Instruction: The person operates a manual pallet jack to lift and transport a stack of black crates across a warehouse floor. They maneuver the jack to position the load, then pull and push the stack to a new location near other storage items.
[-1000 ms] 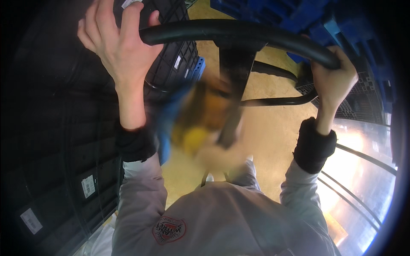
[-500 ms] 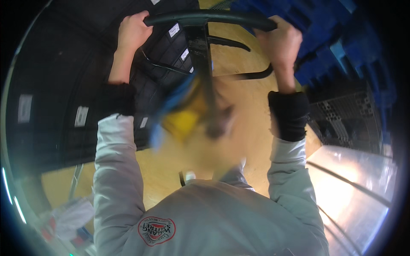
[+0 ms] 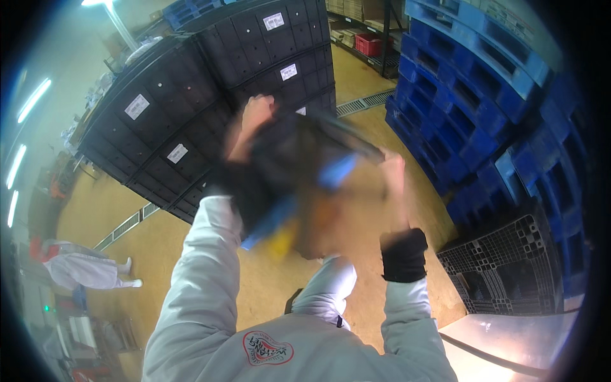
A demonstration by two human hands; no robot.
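Observation:
Both my arms reach forward to the black handle (image 3: 349, 135) of what looks like a pallet jack. My left hand (image 3: 256, 111) is closed around its left end, beside the stacked black crates (image 3: 238, 48). At the other end, nearer to me, my right hand (image 3: 393, 169) grips the bar. The handle lies turned, its left end farther away than its right. Motion smears the shaft (image 3: 309, 172) below the bar, along with blue and yellow parts (image 3: 280, 245) low on it. The crates, tall and bearing white labels, rise just beyond the handle.
Stacked blue pallets (image 3: 439, 95) line the right side, with a black grid pallet (image 3: 506, 267) leaning near them. A person in white (image 3: 83, 264) is at the far left. Shelving with a red crate (image 3: 369, 44) stands at the back. A floor drain (image 3: 366, 102) crosses the floor.
The handle has swung from level to slanted, its right end coming toward me. My view has turned, so the crates, back shelving and person in white now show. Both hands still grip the bar.

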